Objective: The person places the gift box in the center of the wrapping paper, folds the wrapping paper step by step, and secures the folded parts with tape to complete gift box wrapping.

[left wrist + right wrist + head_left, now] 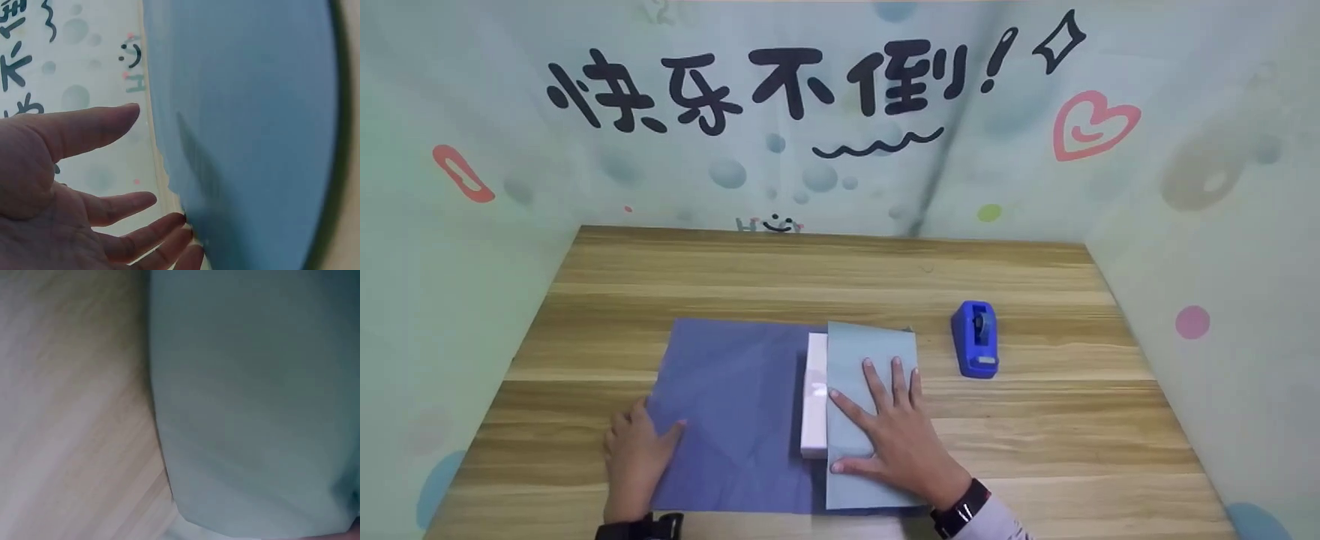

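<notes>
A sheet of wrapping paper, blue-purple on one face and pale grey-blue on the other, lies on the table. A long white box lies on it, its right part hidden under the folded-over flap. My right hand presses on this flap with fingers spread. At the sheet's left edge is my left hand; in the left wrist view its thumb stands well apart from the fingers, whose tips are right at the paper's edge.
A blue tape dispenser stands on the wooden table, to the right of the paper. Behind and at both sides hangs a pale printed cloth with writing and dots.
</notes>
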`<move>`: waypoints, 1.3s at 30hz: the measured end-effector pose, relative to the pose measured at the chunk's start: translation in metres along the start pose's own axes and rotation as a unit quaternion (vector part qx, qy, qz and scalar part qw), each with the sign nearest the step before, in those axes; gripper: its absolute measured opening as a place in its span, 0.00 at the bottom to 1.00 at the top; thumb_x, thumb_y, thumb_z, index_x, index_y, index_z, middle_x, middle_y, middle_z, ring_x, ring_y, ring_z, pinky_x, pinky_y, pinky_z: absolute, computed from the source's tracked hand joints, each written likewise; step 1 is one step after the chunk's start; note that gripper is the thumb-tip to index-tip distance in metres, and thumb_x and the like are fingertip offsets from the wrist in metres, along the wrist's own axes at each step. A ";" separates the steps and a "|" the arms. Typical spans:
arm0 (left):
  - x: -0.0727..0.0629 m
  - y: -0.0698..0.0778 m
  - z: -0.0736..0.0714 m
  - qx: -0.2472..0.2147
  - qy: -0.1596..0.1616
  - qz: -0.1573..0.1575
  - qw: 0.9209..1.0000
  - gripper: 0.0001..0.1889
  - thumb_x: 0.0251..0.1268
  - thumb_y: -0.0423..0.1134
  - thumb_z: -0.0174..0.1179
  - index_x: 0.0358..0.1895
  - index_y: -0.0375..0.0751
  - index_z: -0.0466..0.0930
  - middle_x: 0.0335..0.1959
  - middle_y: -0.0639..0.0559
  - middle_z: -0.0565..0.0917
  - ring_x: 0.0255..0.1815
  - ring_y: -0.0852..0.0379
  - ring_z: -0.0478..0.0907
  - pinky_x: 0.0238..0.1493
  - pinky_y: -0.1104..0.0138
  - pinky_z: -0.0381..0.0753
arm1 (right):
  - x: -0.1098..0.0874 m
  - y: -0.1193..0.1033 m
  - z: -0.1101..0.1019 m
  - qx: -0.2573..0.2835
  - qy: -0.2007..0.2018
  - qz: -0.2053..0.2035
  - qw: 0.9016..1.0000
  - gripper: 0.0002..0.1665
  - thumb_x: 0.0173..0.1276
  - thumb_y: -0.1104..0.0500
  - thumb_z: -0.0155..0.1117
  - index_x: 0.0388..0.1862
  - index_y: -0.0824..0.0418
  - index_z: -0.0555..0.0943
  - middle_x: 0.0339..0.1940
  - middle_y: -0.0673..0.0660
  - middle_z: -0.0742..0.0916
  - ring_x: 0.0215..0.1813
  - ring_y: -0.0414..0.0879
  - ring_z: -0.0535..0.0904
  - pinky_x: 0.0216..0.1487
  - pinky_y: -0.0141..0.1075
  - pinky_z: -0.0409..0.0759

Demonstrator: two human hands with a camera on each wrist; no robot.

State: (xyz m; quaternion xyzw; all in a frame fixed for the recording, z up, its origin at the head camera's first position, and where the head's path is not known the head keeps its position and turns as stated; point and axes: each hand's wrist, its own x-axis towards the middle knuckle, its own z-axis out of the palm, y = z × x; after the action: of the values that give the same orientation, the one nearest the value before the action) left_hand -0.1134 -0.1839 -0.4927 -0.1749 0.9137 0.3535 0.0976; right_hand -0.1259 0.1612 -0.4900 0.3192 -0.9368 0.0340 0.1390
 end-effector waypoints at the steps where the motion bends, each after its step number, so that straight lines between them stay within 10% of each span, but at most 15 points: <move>1: 0.000 0.000 -0.001 -0.006 0.002 0.003 1.000 0.42 0.62 0.45 0.55 0.69 0.23 0.43 0.61 0.18 0.52 0.61 0.23 0.49 0.61 0.35 0.49 | 0.000 -0.001 0.000 -0.002 0.000 0.001 1.000 0.54 0.47 0.16 0.43 0.72 0.36 0.55 0.73 0.68 0.58 0.70 0.76 0.48 0.62 0.71 0.48; 21: 0.006 -0.007 -0.004 0.012 0.010 -0.016 1.000 0.32 0.59 0.51 0.56 0.56 0.26 0.65 0.51 0.25 0.64 0.51 0.28 0.57 0.51 0.39 0.56 | 0.000 -0.002 0.003 0.016 0.021 0.018 1.000 0.38 0.62 0.25 0.38 0.70 0.35 0.59 0.73 0.65 0.60 0.70 0.74 0.49 0.65 0.68 0.48; 33: -0.011 0.028 -0.032 -0.130 0.071 0.014 0.989 0.27 0.61 0.55 0.56 0.46 0.31 0.73 0.34 0.41 0.79 0.34 0.50 0.76 0.32 0.65 0.73 | 0.002 -0.001 0.002 0.001 0.026 0.014 1.000 0.45 0.56 0.20 0.41 0.70 0.36 0.60 0.73 0.66 0.61 0.70 0.75 0.50 0.64 0.69 0.50; 39: -0.025 0.056 -0.044 -0.239 0.057 0.062 0.967 0.16 0.65 0.46 0.56 0.29 0.36 0.70 0.13 0.60 0.63 0.15 0.66 0.60 0.19 0.73 0.61 | 0.000 -0.002 0.004 0.011 0.031 0.011 0.999 0.47 0.54 0.19 0.42 0.70 0.37 0.61 0.72 0.67 0.62 0.69 0.76 0.51 0.63 0.69 0.49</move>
State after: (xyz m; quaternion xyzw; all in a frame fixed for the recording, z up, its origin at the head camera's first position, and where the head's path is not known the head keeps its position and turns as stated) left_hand -0.1147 -0.1687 -0.4190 -0.1558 0.8159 0.5564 -0.0211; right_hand -0.1258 0.1589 -0.4934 0.3087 -0.9352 0.0558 0.1645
